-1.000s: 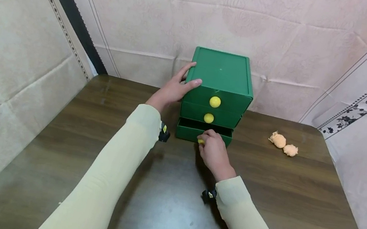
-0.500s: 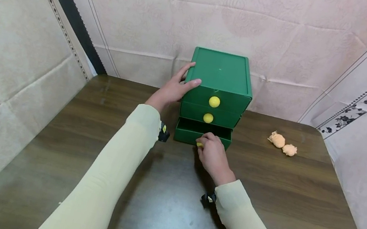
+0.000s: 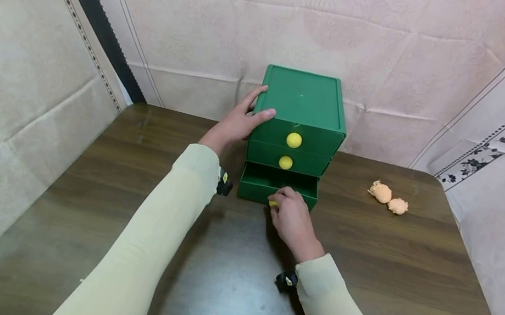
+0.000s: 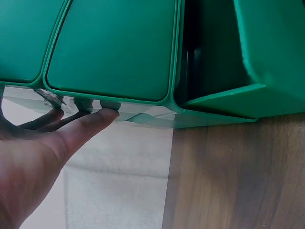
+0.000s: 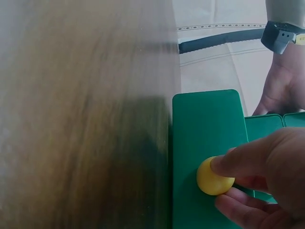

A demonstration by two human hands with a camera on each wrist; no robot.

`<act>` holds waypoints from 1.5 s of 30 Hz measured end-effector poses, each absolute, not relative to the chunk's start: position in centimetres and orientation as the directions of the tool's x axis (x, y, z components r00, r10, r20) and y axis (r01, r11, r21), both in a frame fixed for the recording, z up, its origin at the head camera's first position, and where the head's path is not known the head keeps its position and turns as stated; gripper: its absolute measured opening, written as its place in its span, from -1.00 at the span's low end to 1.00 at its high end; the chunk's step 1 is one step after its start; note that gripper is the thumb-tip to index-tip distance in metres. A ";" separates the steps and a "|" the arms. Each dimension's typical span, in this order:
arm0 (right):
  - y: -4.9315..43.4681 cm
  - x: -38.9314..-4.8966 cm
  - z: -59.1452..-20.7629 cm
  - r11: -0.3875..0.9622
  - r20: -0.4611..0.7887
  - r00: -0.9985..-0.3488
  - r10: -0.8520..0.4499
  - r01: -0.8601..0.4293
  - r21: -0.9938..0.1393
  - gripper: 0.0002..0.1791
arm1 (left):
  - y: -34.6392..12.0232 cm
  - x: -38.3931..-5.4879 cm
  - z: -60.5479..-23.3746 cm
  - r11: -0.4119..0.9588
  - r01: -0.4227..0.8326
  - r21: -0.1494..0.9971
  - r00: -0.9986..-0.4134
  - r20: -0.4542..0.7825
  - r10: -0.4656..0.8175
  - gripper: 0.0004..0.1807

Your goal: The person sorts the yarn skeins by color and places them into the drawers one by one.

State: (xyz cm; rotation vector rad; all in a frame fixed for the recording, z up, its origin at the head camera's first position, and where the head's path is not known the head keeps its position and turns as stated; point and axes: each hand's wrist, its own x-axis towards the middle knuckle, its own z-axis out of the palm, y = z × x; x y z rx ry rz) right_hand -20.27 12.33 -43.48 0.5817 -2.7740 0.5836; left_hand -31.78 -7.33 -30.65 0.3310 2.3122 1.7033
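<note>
A green cabinet of three drawers (image 3: 304,99) stands at the back of the table, with its bottom drawer (image 3: 254,191) pulled partway out. My right hand (image 3: 293,217) pinches that drawer's round yellow knob (image 5: 208,182) between thumb and fingers. The inside of the drawer looks dark in the head view. At the cabinet's left side, my left hand (image 3: 237,124) rests with extended fingers, its thumb (image 4: 97,121) along the side wall and its fingertips near the top edge. The two upper drawers are closed, each with a yellow knob (image 3: 294,140).
Two small peach-coloured lumpy toys (image 3: 381,192) lie on the brown wooden table (image 3: 410,295) to the right of the cabinet. A pale patterned cloth (image 3: 333,32) hangs behind the table and along both sides.
My right hand has drawn the bottom drawer a little further out toward me, keeping hold of the knob. My left hand stays against the cabinet's side.
</note>
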 end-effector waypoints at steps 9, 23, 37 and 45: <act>12.3 -19.6 -43.6 0.828 0.335 -0.879 -0.340 -0.449 -0.337 -0.84 | -7.4 -31.7 -30.7 0.281 0.043 0.959 -0.942 -0.054 0.330 -0.18; 12.3 -19.1 -43.5 0.834 0.338 -0.890 -0.304 -0.421 -0.358 -0.88 | -7.4 -31.9 -31.0 0.284 0.045 0.958 -0.943 -0.053 0.328 -0.18; 12.8 -19.1 -42.8 0.808 0.422 -0.862 -0.282 -0.451 -0.380 -0.90 | -7.2 -32.0 -31.0 0.288 0.054 0.956 -0.943 -0.045 0.329 -0.17; 13.7 -19.2 -42.0 0.785 0.442 -0.860 -0.256 -0.452 -0.425 -0.86 | -7.1 -31.7 -30.8 0.296 0.059 0.953 -0.942 -0.045 0.333 -0.19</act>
